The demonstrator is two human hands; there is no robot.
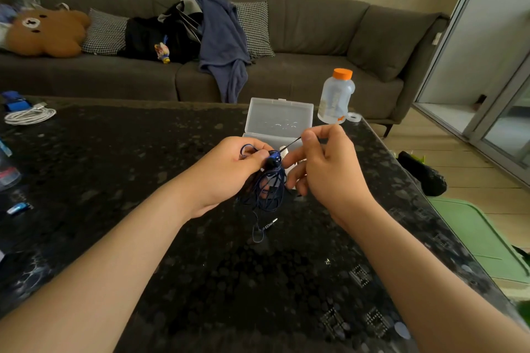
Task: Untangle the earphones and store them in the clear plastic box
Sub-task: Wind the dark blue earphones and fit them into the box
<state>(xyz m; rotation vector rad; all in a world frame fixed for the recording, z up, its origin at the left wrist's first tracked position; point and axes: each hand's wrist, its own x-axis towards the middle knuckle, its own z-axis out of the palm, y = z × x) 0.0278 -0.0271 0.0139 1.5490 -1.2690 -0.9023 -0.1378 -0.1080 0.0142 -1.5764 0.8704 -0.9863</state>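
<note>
The earphones hang between the left hand and the right hand, above the worktop. The box sits just behind them, a bottle to its right, a coiled cable far left, the sofa behind.

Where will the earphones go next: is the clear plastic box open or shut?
Open: the clear plastic box has its lid raised upright behind the base, on the table just beyond the tangled earphones.
</note>
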